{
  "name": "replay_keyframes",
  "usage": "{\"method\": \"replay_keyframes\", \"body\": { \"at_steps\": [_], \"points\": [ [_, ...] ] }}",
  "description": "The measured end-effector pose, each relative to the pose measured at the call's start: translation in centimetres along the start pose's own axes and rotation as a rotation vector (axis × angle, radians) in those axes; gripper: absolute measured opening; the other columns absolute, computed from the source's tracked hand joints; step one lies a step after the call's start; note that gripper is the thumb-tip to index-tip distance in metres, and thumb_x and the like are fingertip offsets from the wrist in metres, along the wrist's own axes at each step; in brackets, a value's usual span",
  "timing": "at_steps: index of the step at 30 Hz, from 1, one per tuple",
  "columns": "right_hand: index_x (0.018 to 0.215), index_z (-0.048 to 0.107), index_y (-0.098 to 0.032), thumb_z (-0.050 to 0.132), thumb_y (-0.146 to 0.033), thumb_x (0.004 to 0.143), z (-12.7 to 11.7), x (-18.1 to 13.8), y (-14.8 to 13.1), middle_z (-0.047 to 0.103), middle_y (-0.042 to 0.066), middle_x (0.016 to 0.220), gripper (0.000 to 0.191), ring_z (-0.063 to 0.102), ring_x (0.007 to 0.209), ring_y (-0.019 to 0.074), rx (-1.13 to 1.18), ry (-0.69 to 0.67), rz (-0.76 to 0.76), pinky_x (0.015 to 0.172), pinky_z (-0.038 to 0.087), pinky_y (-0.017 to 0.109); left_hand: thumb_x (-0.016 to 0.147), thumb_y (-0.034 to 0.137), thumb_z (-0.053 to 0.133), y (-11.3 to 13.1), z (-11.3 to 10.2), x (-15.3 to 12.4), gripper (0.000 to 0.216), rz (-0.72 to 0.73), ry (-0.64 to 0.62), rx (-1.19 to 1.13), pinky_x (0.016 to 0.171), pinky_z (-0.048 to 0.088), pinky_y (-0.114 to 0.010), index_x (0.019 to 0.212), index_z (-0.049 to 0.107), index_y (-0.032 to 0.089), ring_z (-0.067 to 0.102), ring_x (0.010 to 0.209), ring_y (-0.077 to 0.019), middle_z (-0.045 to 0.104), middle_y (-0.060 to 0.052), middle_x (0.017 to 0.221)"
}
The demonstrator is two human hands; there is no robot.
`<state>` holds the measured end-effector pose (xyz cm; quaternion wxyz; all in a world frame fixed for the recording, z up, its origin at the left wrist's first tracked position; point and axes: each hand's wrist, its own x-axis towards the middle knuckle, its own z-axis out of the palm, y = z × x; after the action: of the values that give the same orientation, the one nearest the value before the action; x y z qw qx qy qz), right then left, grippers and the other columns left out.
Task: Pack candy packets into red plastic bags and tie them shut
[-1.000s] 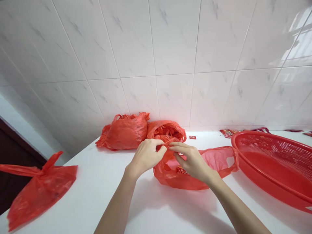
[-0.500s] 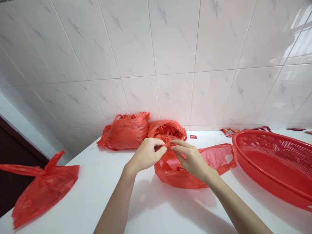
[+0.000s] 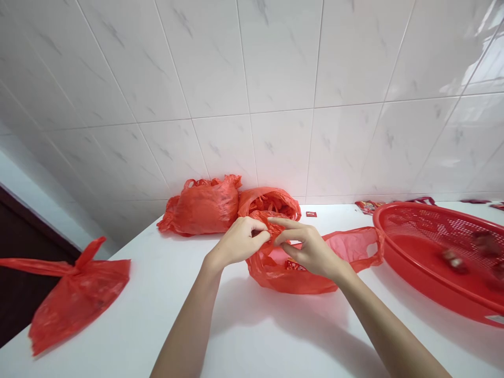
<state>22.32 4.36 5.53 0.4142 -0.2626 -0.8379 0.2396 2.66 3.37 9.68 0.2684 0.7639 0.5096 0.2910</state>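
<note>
A thin red plastic bag (image 3: 291, 285) lies with its mouth spread on the white table. Small red-and-white packets (image 3: 294, 264) show inside it. My left hand (image 3: 241, 239) pinches the bag's gathered upper edge between thumb and fingers. Over the mouth of the bag is my right hand (image 3: 311, 249), its index finger stretched out and its thumb apart, with nothing visible between them. One loop handle (image 3: 371, 250) of the bag stretches right, up to the red basket (image 3: 429, 278).
Against the tiled wall sit a full red bag (image 3: 200, 207) and another red bag (image 3: 291, 202) with crumpled plastic inside. A knotted red bag (image 3: 81, 302) is at the table's left edge. Small packets (image 3: 311, 214) lie along the back. Blurred brownish pieces (image 3: 454, 261) are in the basket.
My right fingers have spread away from the bag's edge, while my left hand keeps its pinch. Blurred pieces have appeared in the basket. The view has shifted slightly.
</note>
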Motion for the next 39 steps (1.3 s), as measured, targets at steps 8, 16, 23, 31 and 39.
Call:
{"method": "replay_keyframes", "body": {
  "at_steps": [8,16,23,31,39],
  "points": [
    [0.08,0.072,-0.021,0.054,-0.009,0.085,-0.3,0.5,0.1,0.075,0.003,0.084,0.022,0.07,0.08,0.0181,0.107,0.113,0.053,0.075,0.056,0.032,0.089,0.047,0.063,-0.5,-0.8,0.1,0.029,0.149,0.083,-0.068,0.074,0.051,-0.029,0.098,0.074,0.022,0.065,0.086,-0.0204,0.072,-0.005,0.097],
    [0.076,0.07,-0.022,0.054,-0.013,0.077,-0.5,0.8,0.7,0.075,0.002,0.08,0.019,0.07,0.078,0.0194,0.09,0.345,0.108,0.074,0.057,0.033,0.086,0.047,0.07,-1.6,3.9,1.9,0.054,0.244,0.135,-0.205,0.111,0.046,-0.042,0.134,0.061,0.024,0.056,0.133,-0.03,0.064,-0.01,0.14],
    [0.12,0.072,-0.028,0.071,-0.042,0.086,-8.7,-2.6,-2.2,0.069,0.008,0.131,0.036,0.064,0.121,0.0316,-0.239,0.317,0.12,0.102,0.054,0.048,0.097,0.042,0.055,-2.0,7.5,2.9,0.033,0.267,0.394,-0.307,0.106,0.049,-0.035,0.117,0.068,0.019,0.066,0.119,-0.0232,0.074,-0.009,0.121],
    [0.157,0.04,-0.03,0.092,-0.053,0.057,-15.3,-7.8,2.6,0.046,0.013,0.157,0.114,0.048,0.139,0.0432,-0.36,-0.154,0.407,0.104,0.054,0.054,0.091,0.045,0.057,-3.8,4.3,4.5,0.035,0.139,0.595,-0.34,0.103,0.05,-0.038,0.105,0.072,0.017,0.068,0.113,-0.0246,0.076,-0.011,0.113],
    [0.126,0.069,-0.018,0.07,-0.061,0.083,-7.9,-2.4,7.2,0.067,0.015,0.135,0.061,0.062,0.127,0.0332,0.226,0.015,0.355,0.105,0.051,0.049,0.087,0.055,0.059,-4.2,3.4,4.6,0.043,0.098,0.53,-0.382,0.097,0.05,-0.036,0.093,0.073,0.015,0.068,0.104,-0.0252,0.077,-0.011,0.1]
  ]
}}
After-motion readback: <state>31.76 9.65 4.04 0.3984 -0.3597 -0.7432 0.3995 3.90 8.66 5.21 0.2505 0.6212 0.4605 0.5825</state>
